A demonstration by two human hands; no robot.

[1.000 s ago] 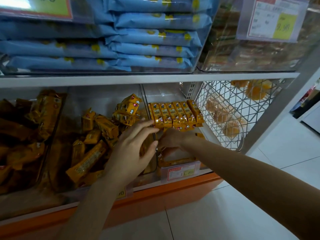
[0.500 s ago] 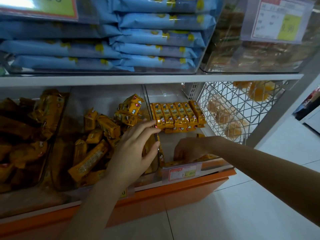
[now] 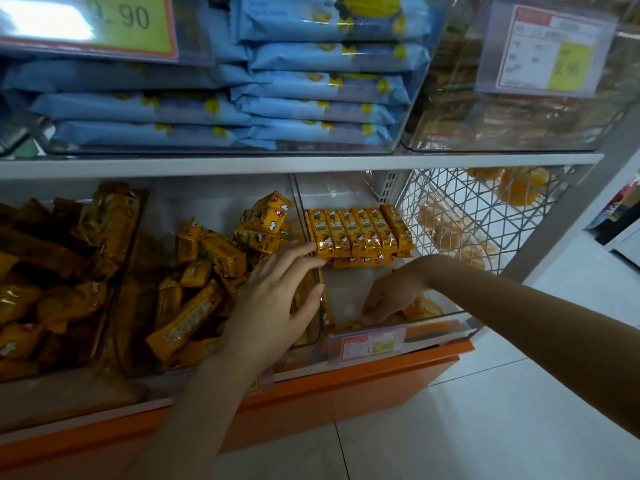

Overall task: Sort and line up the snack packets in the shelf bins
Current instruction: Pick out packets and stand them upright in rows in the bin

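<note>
Small yellow snack packets (image 3: 360, 233) stand lined up in a neat row at the back of the right clear bin (image 3: 460, 320). More of the same lie in a loose pile (image 3: 214, 271) in the middle bin. My left hand (image 3: 277, 303) hovers open, fingers spread, over the clear divider between these two bins, its thumb by the wall's top edge. My right hand (image 3: 391, 299) reaches palm-down into the front of the right bin, and its fingers curl onto a yellow packet (image 3: 420, 308) lying there. The hand hides part of that packet.
A left bin holds darker gold packets (image 3: 52, 271). A white wire basket (image 3: 467, 220) with wrapped buns stands right of the bins. Blue packs (image 3: 322, 88) fill the shelf above. A price tag (image 3: 370, 345) hangs on the right bin's front, above the orange base (image 3: 346, 393).
My right hand has come forward and down from near the packet row to the bin's front, onto the loose packets. My left hand has barely moved.
</note>
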